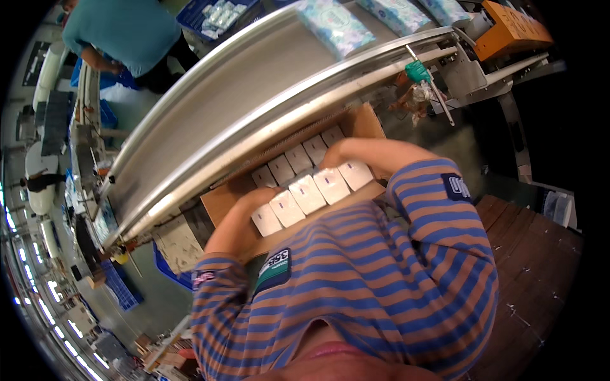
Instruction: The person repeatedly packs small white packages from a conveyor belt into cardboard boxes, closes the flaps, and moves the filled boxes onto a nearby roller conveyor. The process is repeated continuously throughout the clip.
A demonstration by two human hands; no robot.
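Nearest the lens is the person's own chest in a shirt [381, 279] with blue and orange stripes, both short sleeves spreading out toward the work. From them the bare forearms reach up into an open cardboard box [219, 202] that stands just below a long curved conveyor [254, 95]. Between the arms sits a row of white packs [309, 192], pressed side by side and running from lower left to upper right; a second row of packs [298, 159] lies deeper in the box behind it. The left hand [257, 200] presses against the lower-left end of the front row, fingers curled round the end pack. The right hand [340, 152] closes on the upper-right end, fingers bent over the last pack, so the row is clamped from both ends, inside the box mouth. On the belt at the top lie blue-patterned soft bundles [333, 22]. A green-handled tool [418, 71] hangs off the conveyor's rail at right. At upper left another person in a teal shirt [121, 28] stands by a blue crate [216, 16]
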